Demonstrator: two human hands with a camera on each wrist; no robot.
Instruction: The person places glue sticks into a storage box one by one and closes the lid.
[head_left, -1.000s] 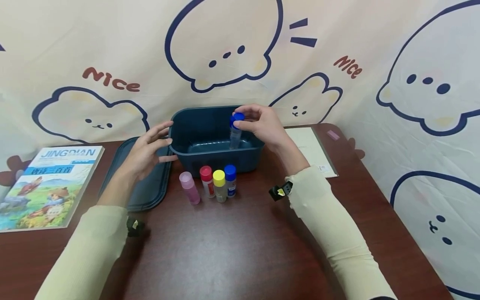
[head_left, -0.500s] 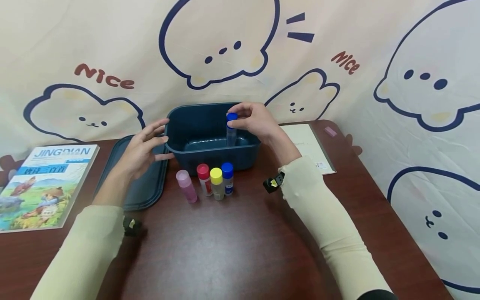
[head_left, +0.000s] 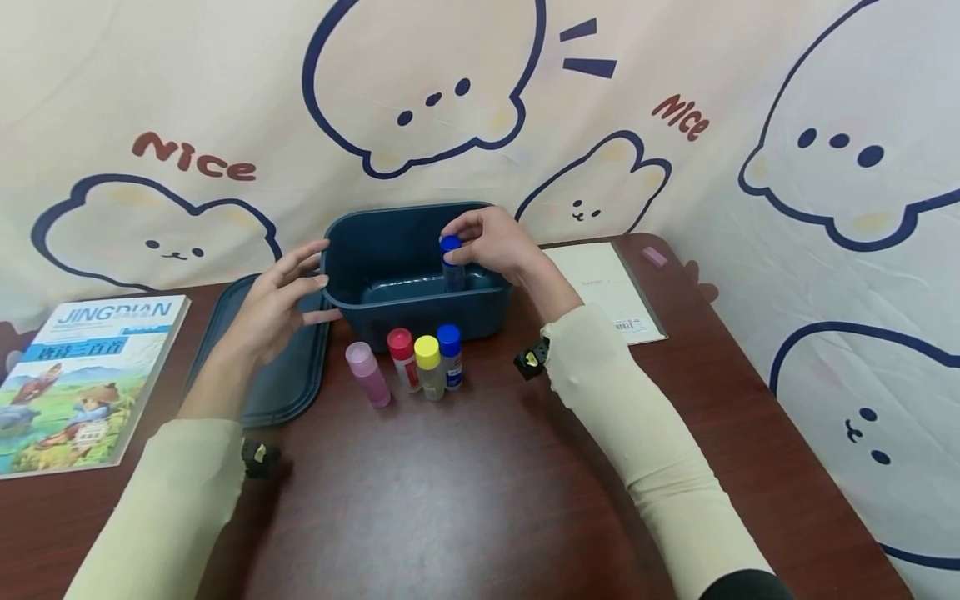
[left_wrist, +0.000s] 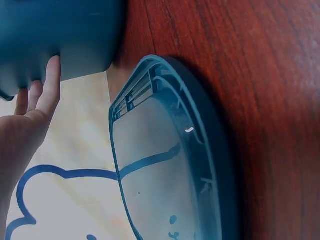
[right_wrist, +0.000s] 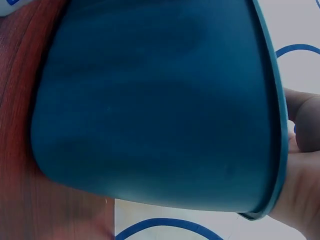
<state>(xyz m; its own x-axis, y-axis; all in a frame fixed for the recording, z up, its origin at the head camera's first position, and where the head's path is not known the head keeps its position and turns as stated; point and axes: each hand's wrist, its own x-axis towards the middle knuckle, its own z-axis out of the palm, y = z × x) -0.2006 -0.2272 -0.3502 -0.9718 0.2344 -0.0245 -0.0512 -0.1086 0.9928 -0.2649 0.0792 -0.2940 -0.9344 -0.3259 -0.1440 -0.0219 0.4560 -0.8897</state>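
- Blue-capped stick (head_left: 453,277): upright inside the bin (head_left: 427,317), pinched near its top by the right hand (head_left: 495,244).
- Left hand (head_left: 279,304): fingers spread, touching the bin's side.
- Four more sticks (head_left: 430,372): on the table (head_left: 420,483).

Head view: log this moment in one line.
right hand: holds blue-capped tube at bin's opening; left hand: touches bin; four other tubes: in front of bin; lid: beside bin

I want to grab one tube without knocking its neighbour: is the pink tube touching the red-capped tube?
Apart: the head view shows a clear gap between the pink tube and the red-capped tube.
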